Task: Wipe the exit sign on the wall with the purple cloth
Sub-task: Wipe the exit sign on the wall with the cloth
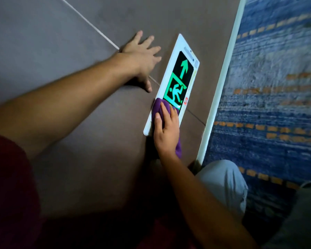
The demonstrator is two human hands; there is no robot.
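while left hand [142,56] braces wall [61,33], right hand [166,130] presses purple cloth [162,109] on exit sign [178,78].

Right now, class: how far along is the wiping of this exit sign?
Done: nothing provable; no wiped area can be told apart. In hand: the right hand presses the purple cloth on the near end of the exit sign; the left hand braces flat on the wall. Left: the running figure and arrow lie uncovered.

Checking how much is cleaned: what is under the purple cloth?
The purple cloth under the right hand covers the near end of the exit sign. Whatever is printed there is hidden; arrow and running figure show.
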